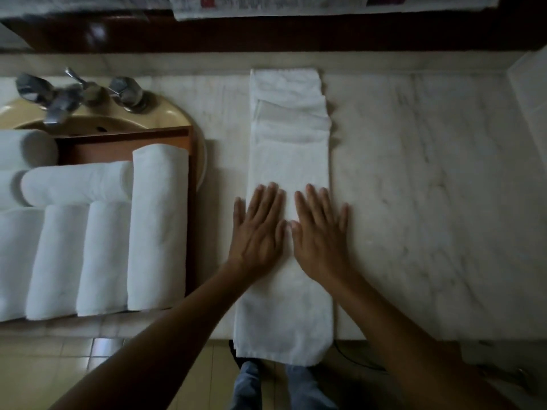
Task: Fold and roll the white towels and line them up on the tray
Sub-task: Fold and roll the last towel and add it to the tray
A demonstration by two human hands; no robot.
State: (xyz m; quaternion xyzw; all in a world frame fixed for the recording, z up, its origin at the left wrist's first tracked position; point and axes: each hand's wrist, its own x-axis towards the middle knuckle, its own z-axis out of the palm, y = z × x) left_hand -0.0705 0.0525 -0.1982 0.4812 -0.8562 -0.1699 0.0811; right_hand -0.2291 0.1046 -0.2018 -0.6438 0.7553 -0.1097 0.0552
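towel: folded towel (291,161), long narrow white strip lying lengthwise on the marble counter (429,202), far end near the back wall, near end hanging off the front edge
hands: my left hand (260,229) and right hand (321,232) lie flat on the strip about midway, side by side, thumbs nearly touching; fingers spread and released, pressing down, gripping nothing
handling: soft, limp terry, light for its bulk I'd judge; no stiffness, sags where it overhangs; won't slip much on the stone but layers can shift on each other
where to take hold: I'd pinch the overhanging near end with both hands at its two corners and roll tight away from me, palms keeping the sides even
far end: layers stepped and uneven, edges not flush, slight wrinkles; probably needs squaring before the roll gets there
tray: wooden tray (192,202), reddish-brown, low rim, sitting over the sink (177,113) to my left
done rolls: rolled towels (159,226) packed touching on the tray, fat cylinders, fuzzy surface; some lie across the others; exact count unclear, left side cut off
sink: beige basin, rounded rim; chrome tap (62,96), blurred
counter: white-grey veined marble, smooth, hard
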